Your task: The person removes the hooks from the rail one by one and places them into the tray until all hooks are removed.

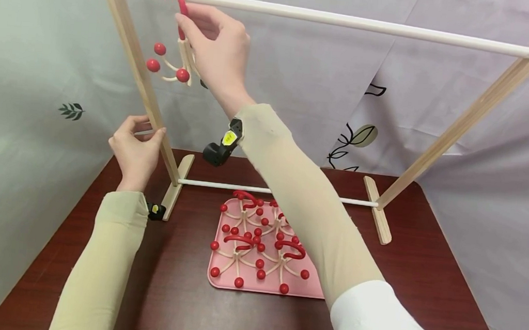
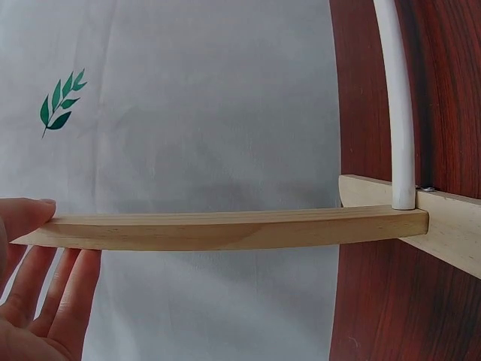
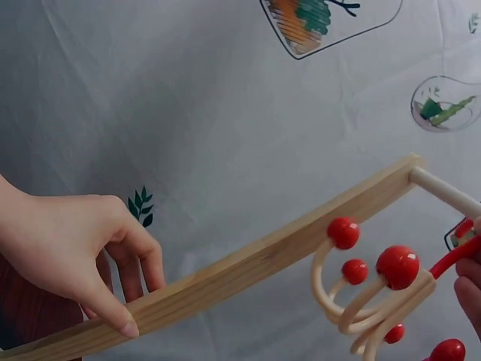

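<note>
My right hand [image 1: 220, 47] pinches the red hook of a multi-pronged hanger [image 1: 185, 60] between thumb and fingers. The hook curves over the white top rod [image 1: 281, 9] of a wooden rack, near its left end. Below the hook hang a pale wooden stem and curved prongs tipped with red balls, large in the right wrist view. My left hand [image 1: 137, 150] grips the rack's left post [image 1: 135, 56] partway up. In the left wrist view the thumb lies on one side of the post [image 2: 225, 229], the fingers on the other.
On the dark wooden table [image 1: 179, 303] a pink tray [image 1: 255, 286] carries several more such hangers; my right sleeve covers its right side. The rack's right post [image 1: 463, 126], lower white rod [image 1: 216, 185] and wooden feet frame the back. Patterned cloth [image 1: 299, 85] hangs behind.
</note>
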Available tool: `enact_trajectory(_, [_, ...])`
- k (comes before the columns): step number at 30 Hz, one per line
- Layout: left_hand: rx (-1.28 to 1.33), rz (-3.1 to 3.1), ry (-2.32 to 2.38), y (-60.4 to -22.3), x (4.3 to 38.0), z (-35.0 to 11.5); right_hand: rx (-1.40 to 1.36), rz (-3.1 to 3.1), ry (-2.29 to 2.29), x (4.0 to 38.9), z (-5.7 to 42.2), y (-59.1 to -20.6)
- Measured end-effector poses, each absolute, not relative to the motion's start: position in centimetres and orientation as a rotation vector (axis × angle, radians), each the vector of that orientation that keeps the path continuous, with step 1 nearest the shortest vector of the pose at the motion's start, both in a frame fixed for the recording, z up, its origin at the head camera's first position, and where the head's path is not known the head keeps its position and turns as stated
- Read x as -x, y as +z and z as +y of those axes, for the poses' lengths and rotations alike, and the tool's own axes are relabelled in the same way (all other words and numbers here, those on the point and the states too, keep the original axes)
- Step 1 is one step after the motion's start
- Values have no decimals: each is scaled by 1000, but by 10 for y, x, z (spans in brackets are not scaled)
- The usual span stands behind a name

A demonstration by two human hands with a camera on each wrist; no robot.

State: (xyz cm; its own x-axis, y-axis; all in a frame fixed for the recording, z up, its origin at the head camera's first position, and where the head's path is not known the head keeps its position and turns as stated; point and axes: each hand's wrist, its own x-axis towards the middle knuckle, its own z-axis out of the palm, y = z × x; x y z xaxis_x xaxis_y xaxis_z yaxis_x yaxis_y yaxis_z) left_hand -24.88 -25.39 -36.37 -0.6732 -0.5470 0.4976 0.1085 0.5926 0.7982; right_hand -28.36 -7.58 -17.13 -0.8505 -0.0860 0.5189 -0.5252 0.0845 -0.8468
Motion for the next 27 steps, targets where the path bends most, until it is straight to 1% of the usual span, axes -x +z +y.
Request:
enact_trajectory(15, [-328, -2054, -1122, -365, 251, -254, -669, -1820, 1913, 260, -50, -166])
enact_trajectory(27, [-341, -2050, -1137, -364, 250, -257, -660, -1794, 1956, 249, -27, -176])
